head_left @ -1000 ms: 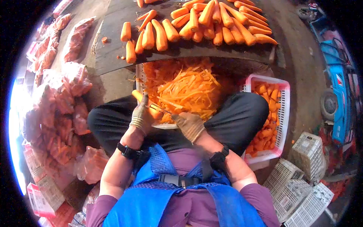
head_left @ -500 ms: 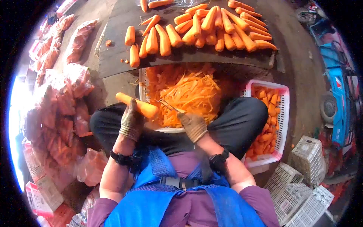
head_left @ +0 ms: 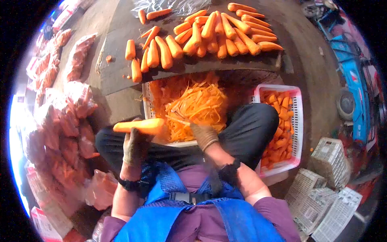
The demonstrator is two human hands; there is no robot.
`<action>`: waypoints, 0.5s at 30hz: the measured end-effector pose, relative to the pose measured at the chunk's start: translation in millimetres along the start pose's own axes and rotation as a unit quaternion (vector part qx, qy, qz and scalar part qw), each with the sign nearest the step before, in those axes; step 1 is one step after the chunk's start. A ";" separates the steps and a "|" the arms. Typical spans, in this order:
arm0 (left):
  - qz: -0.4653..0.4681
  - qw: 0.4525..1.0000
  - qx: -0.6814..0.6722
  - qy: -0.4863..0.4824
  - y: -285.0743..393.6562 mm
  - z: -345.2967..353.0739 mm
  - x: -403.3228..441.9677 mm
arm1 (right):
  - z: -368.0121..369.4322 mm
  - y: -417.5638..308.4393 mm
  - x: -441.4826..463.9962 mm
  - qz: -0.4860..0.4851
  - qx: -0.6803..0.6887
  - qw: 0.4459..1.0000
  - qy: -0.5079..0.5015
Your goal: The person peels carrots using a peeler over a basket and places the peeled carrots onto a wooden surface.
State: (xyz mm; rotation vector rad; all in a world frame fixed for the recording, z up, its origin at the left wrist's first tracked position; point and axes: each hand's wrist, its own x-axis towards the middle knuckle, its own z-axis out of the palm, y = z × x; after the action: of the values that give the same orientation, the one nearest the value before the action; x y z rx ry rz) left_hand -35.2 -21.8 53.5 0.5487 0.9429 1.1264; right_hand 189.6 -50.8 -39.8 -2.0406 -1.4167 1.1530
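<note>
An orange carrot [head_left: 147,126] lies nearly level in my gloved left hand [head_left: 136,141], its thick end pointing right. My gloved right hand [head_left: 204,135] is closed on a slim peeler [head_left: 178,119], whose head is over the peelings and apart from the carrot. Below both tools, a white crate [head_left: 148,105] between my legs holds a heap of orange peelings [head_left: 199,103]. Whole carrots [head_left: 209,26] lie in a row on the dark board [head_left: 117,74] in front of me.
To my right stands a pink-rimmed white basket [head_left: 299,125] of carrot pieces [head_left: 280,139], with empty white crates [head_left: 330,159] behind it. Bagged carrots [head_left: 60,129] are piled on my left. A blue vehicle [head_left: 356,88] is at the far right. Clear plastic [head_left: 177,6] lies on the board.
My left hand has moved left and down with the carrot, which has turned from slanting to nearly level. The peeler has come away from it. The view has shifted slightly.
</note>
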 end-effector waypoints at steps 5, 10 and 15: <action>-0.002 0.998 -0.031 -0.055 15.9 -3.7 -5.3 | -14.1 -22.5 -9.1 -0.044 0.056 0.996 -0.048; -0.058 0.984 -0.169 0.000 -5.5 -10.3 5.5 | -6.6 -17.3 -10.6 -0.064 0.048 0.997 -0.006; -0.038 0.997 -0.070 0.021 -10.6 -10.5 9.7 | -11.8 -17.2 -14.8 -0.061 0.054 0.997 0.003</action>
State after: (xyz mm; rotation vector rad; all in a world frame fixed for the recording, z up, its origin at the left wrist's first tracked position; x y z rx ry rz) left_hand -37.6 -17.5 36.4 0.3738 0.9045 1.1299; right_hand 187.1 -55.7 -14.9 -1.8559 -1.4222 1.1464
